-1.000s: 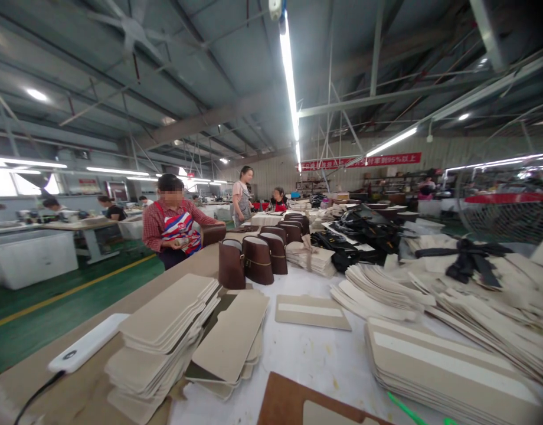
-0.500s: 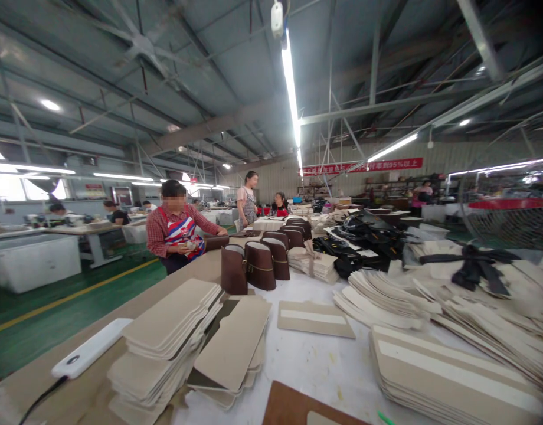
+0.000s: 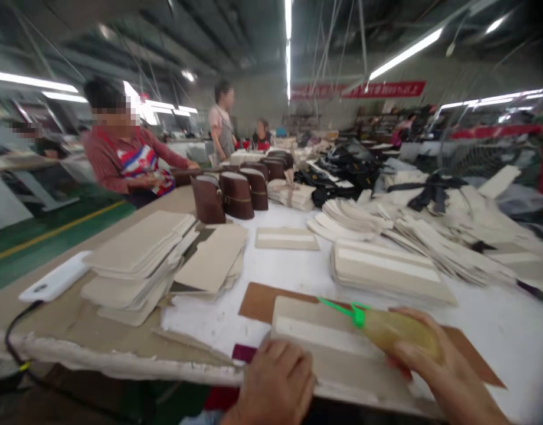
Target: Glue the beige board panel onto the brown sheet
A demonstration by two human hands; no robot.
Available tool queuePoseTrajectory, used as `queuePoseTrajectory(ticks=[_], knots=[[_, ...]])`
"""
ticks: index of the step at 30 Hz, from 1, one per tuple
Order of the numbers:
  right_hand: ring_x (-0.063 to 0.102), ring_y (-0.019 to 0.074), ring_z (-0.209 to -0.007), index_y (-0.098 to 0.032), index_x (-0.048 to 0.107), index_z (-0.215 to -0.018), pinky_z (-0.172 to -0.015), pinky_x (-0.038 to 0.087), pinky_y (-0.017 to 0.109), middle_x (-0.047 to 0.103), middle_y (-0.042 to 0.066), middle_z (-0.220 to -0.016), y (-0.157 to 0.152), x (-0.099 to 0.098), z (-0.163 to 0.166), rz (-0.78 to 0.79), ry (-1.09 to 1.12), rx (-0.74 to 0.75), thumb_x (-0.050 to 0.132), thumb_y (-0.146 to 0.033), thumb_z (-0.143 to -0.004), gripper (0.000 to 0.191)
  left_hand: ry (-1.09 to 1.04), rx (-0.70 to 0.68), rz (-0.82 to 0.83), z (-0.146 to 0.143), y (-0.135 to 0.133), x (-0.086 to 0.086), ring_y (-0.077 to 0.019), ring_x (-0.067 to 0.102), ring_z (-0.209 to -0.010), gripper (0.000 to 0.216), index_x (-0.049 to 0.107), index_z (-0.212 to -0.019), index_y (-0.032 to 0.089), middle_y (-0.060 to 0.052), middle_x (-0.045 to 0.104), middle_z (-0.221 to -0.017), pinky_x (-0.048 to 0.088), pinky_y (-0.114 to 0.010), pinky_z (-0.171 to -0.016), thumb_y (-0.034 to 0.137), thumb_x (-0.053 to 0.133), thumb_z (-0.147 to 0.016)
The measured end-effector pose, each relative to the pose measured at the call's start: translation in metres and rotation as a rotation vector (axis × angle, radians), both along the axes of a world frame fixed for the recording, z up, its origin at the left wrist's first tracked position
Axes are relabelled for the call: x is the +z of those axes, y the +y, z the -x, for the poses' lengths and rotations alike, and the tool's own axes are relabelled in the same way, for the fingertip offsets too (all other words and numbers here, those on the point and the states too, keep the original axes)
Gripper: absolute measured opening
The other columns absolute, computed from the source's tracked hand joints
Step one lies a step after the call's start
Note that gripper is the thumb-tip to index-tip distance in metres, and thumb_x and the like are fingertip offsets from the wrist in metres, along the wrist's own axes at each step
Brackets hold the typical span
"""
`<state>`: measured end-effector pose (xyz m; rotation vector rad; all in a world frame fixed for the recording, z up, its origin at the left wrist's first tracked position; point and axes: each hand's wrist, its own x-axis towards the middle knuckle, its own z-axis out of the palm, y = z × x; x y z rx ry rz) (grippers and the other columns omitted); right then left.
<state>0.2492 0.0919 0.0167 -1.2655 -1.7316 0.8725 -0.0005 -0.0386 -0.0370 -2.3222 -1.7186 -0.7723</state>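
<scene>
My right hand [image 3: 435, 363] grips a yellowish glue bottle [image 3: 398, 332] with a green nozzle that points left over a beige board piece [image 3: 329, 339]. That piece lies on a brown cardboard sheet [image 3: 258, 300] near the table's front edge. My left hand [image 3: 274, 383] rests, fingers curled, on the near left corner of the beige piece and holds it down.
Stacks of beige pieces [image 3: 138, 254], [image 3: 386, 271] flank the work spot, with a single piece [image 3: 285, 238] behind. Brown bag bodies [image 3: 229, 195] stand further back. A white power bank [image 3: 54, 283] with a cable lies at left. A person in a red apron [image 3: 125, 153] works across the table.
The view has tipped down to the table's front edge. Both my hands, the glue bottle and the beige piece on the cardboard have come into sight.
</scene>
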Motion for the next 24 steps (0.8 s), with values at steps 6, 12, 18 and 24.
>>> queuePoseTrajectory(ticks=[6,12,18,24], knots=[[0.069,0.0303,-0.09,-0.028,0.059,-0.12,-0.077,0.057,0.041,0.072,0.006,-0.104,0.001,0.022,-0.003,0.126,-0.115,0.001,0.081,-0.066,-0.067,0.069,0.017,0.026,-0.093,-0.005,-0.004,0.024,-0.0215,0.057,-0.091,0.019,0.064,-0.114,0.019,-0.003,0.069,-0.099,0.044,-0.039,-0.085,0.027,0.048,-0.107],[0.067,0.0289,-0.086,-0.026,0.06,-0.117,-0.076,0.057,0.041,0.071,0.006,-0.1,-0.003,0.037,0.011,0.041,-0.241,0.083,0.08,-0.065,-0.069,0.065,0.042,0.015,-0.113,-0.005,-0.003,0.025,-0.0213,0.058,-0.091,0.022,0.066,-0.113,0.017,-0.004,0.07,-0.1,0.045,-0.039,-0.084,0.028,0.048,-0.107],[0.067,0.0254,-0.079,-0.026,0.06,-0.114,-0.07,0.055,0.037,0.072,0.004,-0.096,-0.001,0.048,0.031,-0.106,-0.307,0.269,0.079,-0.058,-0.077,0.053,0.025,0.01,-0.16,-0.005,-0.002,0.024,-0.0223,0.06,-0.088,0.02,0.067,-0.11,0.016,-0.003,0.071,-0.096,0.045,-0.04,-0.081,0.027,0.051,-0.105],[0.066,0.0242,-0.077,-0.026,0.059,-0.117,-0.07,0.054,0.038,0.069,0.003,-0.094,0.014,0.046,0.047,-0.205,-0.343,0.337,0.077,-0.054,-0.083,0.047,0.031,0.014,-0.166,-0.006,-0.001,0.024,-0.0221,0.061,-0.083,0.021,0.069,-0.107,0.016,-0.003,0.072,-0.093,0.048,-0.04,-0.078,0.027,0.051,-0.105]])
